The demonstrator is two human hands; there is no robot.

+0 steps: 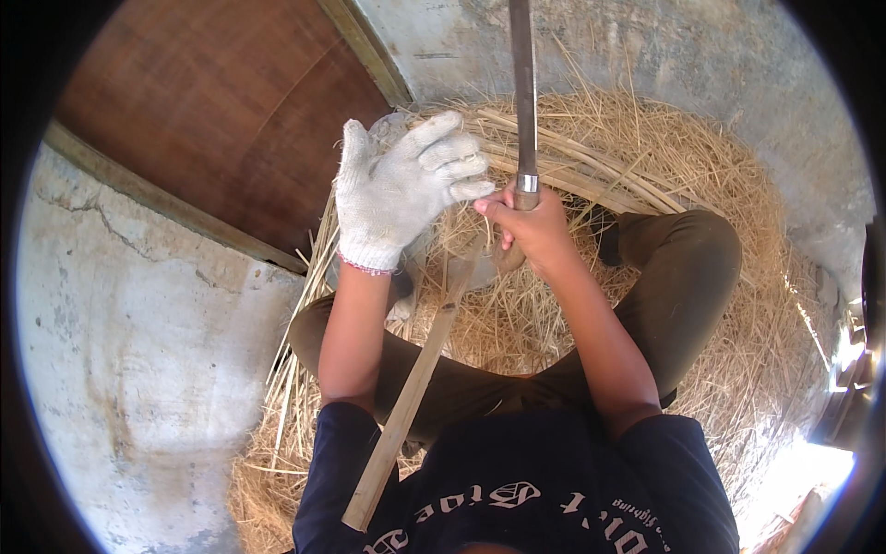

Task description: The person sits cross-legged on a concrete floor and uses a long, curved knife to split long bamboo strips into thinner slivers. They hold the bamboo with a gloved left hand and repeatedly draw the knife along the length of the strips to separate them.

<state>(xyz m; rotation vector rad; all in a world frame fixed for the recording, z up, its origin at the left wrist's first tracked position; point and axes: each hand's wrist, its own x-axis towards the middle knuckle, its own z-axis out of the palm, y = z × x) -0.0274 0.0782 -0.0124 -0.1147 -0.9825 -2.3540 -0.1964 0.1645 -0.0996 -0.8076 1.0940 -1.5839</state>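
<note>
My left hand wears a white knit glove with a red-edged cuff. Its fingers are spread, the thumb stands apart, and nothing is in it. The gloved fingertips come close to my right hand, which is bare and wrapped round the wooden handle of a long machete. The narrow dark blade points away from me, past the top of the view, with a shiny metal collar at the handle. A split bamboo strip slants across my lap, its far end below my hands. Neither hand visibly grips the strip.
Pale shavings cover the floor around my crossed legs. Several long bamboo strips lie beyond my hands, and more slivers are at left. A worn plaster wall and a brown wooden panel stand close by.
</note>
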